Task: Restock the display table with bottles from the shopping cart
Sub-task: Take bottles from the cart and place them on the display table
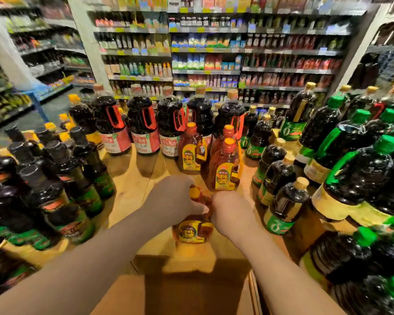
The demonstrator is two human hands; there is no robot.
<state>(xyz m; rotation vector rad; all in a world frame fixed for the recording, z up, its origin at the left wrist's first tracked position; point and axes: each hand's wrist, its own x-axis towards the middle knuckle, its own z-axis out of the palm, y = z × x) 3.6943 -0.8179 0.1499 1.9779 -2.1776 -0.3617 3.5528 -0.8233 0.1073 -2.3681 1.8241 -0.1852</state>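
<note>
Hands met on an amber bottle (192,230) standing near the front of the wooden display table (132,185): the left hand (175,198) curled round its neck, the right hand (231,212) gripped its shoulder. Just beyond stood three matching amber bottles (226,169). Dark bottles with red handles (143,126) lined the far edge; green-capped bottles (359,160) crowded the right.

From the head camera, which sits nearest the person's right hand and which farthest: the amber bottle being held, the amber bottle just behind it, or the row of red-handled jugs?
From the right hand:
1. Held amber bottle, gripped by both hands, at the table's front.
2. Amber bottle with yellow label, just behind the hand, centre.
3. Red-handled jugs, in a row at the back of the table.
</note>
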